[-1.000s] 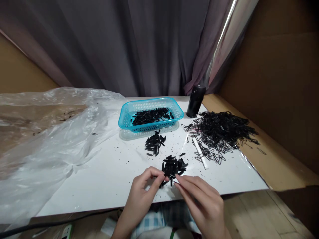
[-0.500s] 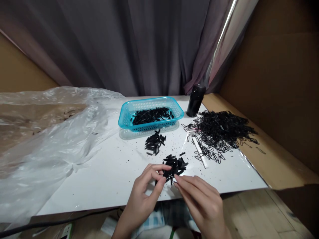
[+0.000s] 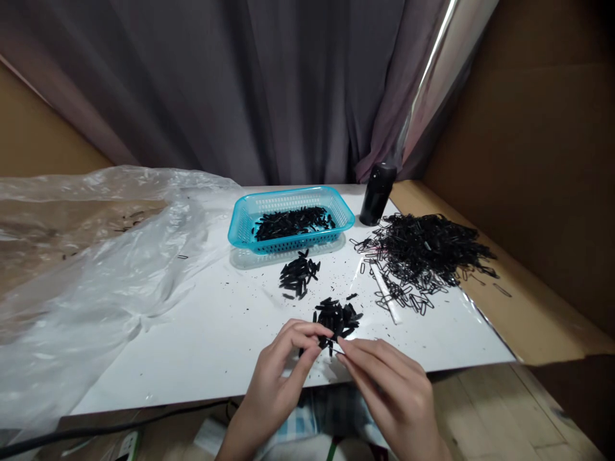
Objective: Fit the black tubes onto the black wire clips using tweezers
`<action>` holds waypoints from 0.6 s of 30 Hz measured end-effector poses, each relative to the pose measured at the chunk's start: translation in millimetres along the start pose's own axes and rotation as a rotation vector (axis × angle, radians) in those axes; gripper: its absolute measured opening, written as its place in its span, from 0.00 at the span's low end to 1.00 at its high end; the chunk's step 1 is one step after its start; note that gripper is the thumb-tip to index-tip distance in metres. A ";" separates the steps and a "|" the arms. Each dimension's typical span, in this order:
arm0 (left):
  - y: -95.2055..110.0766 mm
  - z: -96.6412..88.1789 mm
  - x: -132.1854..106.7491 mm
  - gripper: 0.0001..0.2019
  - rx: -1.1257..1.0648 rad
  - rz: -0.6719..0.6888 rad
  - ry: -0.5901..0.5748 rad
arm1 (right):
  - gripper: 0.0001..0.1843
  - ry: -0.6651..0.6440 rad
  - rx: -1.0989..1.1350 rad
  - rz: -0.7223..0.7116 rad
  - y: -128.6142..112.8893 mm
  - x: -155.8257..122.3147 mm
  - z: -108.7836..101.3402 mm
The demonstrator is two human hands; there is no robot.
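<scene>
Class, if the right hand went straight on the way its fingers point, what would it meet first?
Most likely the left hand, close ahead, though the depth between them is unclear.

The thin piece [image 3: 337, 351] between the hands [image 3: 391, 374] is partly hidden and too small to identify.

Prob. a makeshift work corner in a home; home vs. small workshop can't be told for sure. Signs: dark curtain [image 3: 293, 96] across top of frame, cardboard panel [image 3: 538, 166] at R edge, white counter [image 3: 192, 365] mid-frame w/ heaps of small blk pieces [image 3: 427, 250], blue basket [image 3: 240, 239], clear plastic sheeting [image 3: 96, 282] at L. Wood-look floor [image 3: 509, 410] lower R; blk cable [image 3: 43, 439] btm L.
</scene>
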State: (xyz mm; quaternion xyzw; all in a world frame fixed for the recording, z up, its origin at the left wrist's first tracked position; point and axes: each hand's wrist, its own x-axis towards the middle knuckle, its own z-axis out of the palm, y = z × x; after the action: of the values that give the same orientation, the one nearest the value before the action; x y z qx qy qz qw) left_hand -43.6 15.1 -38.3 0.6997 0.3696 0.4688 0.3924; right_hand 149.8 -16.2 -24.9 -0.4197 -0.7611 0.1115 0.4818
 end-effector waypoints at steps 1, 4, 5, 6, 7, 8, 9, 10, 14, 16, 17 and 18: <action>-0.6 0.7 -0.1 0.08 -0.013 0.002 0.011 | 0.18 -0.005 -0.002 -0.001 -0.1 0.1 -0.5; -0.9 2.4 0.4 0.08 -0.032 0.006 0.033 | 0.17 -0.016 -0.012 0.002 0.0 -0.4 -2.0; -0.6 2.6 0.7 0.08 -0.031 0.007 0.036 | 0.18 -0.021 -0.011 0.007 0.1 -0.7 -2.3; -0.2 2.7 0.8 0.08 -0.029 0.006 0.039 | 0.18 -0.025 -0.007 0.012 0.3 -1.0 -2.5; 0.2 2.6 0.8 0.08 -0.025 0.006 0.044 | 0.18 -0.026 -0.002 0.015 0.4 -1.1 -2.5; 0.6 2.5 0.6 0.08 -0.021 0.007 0.052 | 0.17 -0.027 0.004 0.019 0.5 -1.2 -2.5; 0.9 2.3 0.3 0.08 -0.016 0.007 0.063 | 0.17 -0.027 0.010 0.022 0.5 -1.1 -2.5; 1.2 2.2 -0.1 0.07 -0.009 0.011 0.077 | 0.17 -0.023 0.014 0.024 0.4 -0.9 -2.5; 2.7 2.3 -0.4 0.07 0.034 0.023 0.128 | 0.18 -0.018 0.021 0.023 -0.7 0.7 -3.3; 3.5 2.8 0.4 0.07 0.043 0.035 0.140 | 0.18 -0.018 0.021 0.023 -1.2 1.8 -3.8; 3.7 3.0 0.8 0.07 0.043 0.041 0.143 | 0.19 -0.016 0.022 0.025 -1.4 2.3 -4.0; 3.8 3.1 1.2 0.07 0.041 0.048 0.145 | 0.19 -0.012 0.024 0.025 -1.5 2.7 -4.0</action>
State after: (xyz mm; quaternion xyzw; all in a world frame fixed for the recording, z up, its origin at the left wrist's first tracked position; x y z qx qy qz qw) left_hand -39.7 13.9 -35.2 0.6803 0.3900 0.5199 0.3388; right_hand 151.9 -16.1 -20.2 -0.4227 -0.7572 0.1293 0.4809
